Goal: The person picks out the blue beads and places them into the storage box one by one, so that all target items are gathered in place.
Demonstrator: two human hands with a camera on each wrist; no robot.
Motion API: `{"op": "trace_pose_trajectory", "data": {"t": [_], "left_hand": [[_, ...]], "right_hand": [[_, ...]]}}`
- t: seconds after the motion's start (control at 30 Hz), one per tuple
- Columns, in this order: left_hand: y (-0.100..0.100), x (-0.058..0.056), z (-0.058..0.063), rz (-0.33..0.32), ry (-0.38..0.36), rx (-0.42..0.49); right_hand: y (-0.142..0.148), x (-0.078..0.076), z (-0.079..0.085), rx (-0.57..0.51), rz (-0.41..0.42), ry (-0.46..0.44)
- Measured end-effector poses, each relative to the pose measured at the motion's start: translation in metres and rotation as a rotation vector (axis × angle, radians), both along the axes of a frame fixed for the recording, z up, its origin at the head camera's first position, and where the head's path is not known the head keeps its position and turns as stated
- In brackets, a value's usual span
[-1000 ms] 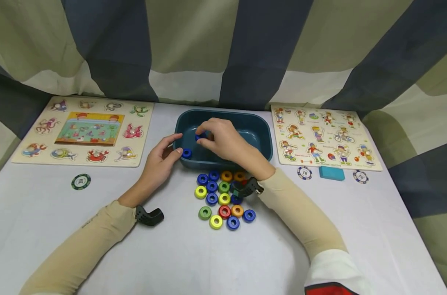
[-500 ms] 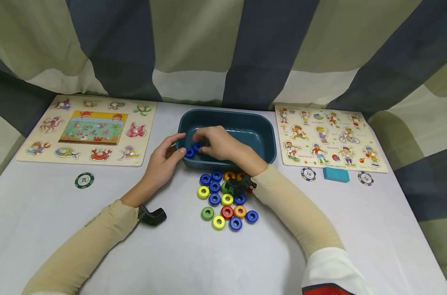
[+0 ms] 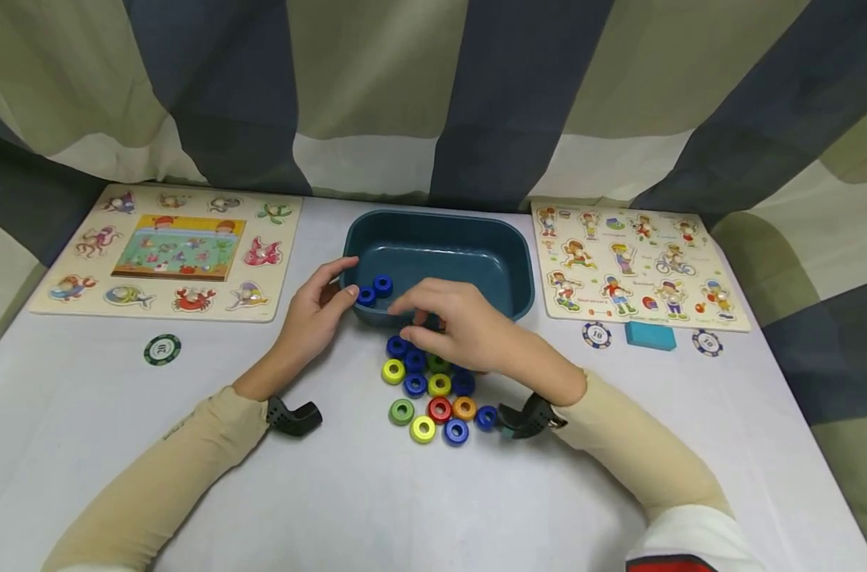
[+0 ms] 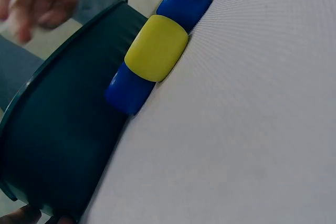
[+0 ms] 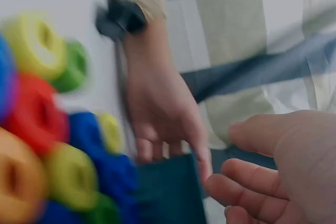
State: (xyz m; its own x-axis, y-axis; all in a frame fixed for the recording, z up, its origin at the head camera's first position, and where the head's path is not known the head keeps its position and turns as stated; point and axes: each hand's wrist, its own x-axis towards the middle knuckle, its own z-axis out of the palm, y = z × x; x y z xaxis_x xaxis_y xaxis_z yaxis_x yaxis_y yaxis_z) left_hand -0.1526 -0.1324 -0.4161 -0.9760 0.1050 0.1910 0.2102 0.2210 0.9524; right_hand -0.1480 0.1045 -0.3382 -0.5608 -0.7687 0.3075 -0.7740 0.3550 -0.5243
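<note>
Two blue rings [image 3: 382,291] lie side by side in the near left corner of a dark teal plastic tub [image 3: 476,278]. My left hand [image 3: 313,314] holds the tub's left end, thumb and forefinger at the rim. The right hand [image 3: 469,327] hovers over the tub's near edge and the loose rings, fingers loosely bent, with nothing visible between them. Below it, several rings in blue, yellow, green, red and orange lie on the white cloth, including a red ring [image 3: 447,411]. The hand hides the farthest ones. In the left wrist view, a yellow ring [image 4: 156,48] stands near the tub's outer wall.
A sea-animal puzzle board [image 3: 279,270] lies at the left, and a sports-figure puzzle board [image 3: 597,274] at the right. A green-edged chip [image 3: 162,349], two dark-edged chips [image 3: 597,334] and a turquoise block [image 3: 651,336] rest nearby. A striped curtain [image 3: 365,159] hangs behind.
My right hand set a blue ring beside the other in the tub, let go, and moved out toward the loose rings. The left hand stays at the tub's left end.
</note>
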Motion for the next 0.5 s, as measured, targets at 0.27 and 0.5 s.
{"op": "trace_pose_trajectory", "data": {"t": [0.27,0.5], "left_hand": [[-0.001,0.001,0.001,0.015,0.003,0.004],[0.0,0.002,0.0,0.014,-0.002,-0.018]], "right_hand": [[0.011,0.026,-0.024,0.133,0.056,-0.063],[0.009,0.032,-0.031,0.228,0.035,-0.062]]}}
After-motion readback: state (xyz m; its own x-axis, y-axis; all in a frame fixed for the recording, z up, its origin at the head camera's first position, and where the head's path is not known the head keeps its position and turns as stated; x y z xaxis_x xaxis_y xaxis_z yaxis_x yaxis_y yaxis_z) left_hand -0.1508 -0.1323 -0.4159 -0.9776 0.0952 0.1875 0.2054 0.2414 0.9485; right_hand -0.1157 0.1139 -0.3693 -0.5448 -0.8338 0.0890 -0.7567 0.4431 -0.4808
